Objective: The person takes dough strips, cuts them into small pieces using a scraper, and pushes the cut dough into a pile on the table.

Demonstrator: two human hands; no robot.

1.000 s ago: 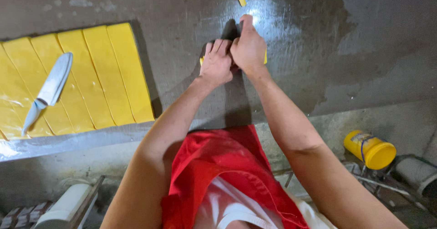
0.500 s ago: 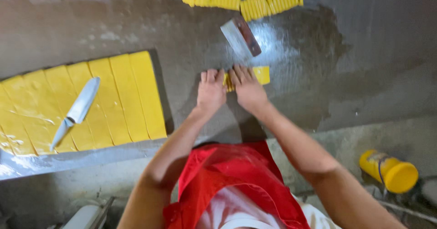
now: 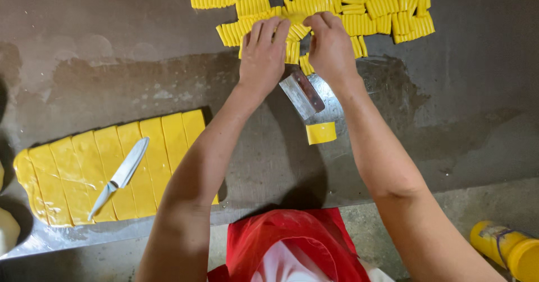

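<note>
My left hand (image 3: 263,54) and my right hand (image 3: 331,46) reach side by side to the far part of the grey work surface (image 3: 112,74). Both rest on a heap of short yellow dough strips (image 3: 314,7), fingers curled over a small bunch between them. Just below the hands lies a metal bench scraper (image 3: 303,94) with a dark handle. A small square piece of yellow dough (image 3: 321,133) sits nearer to me. At the left lies a flat yellow dough sheet (image 3: 106,167) cut into long bands, with a knife (image 3: 120,175) lying on it.
A yellow bottle (image 3: 508,249) lies at the lower right below the surface edge. A pale lump of dough (image 3: 7,231) shows at the left edge. My red apron (image 3: 292,242) is at the bottom centre.
Both hands have moved away from me, from the small dough piece near the scraper up to the heap of cut strips. The view has tilted so the heap is fully seen.
</note>
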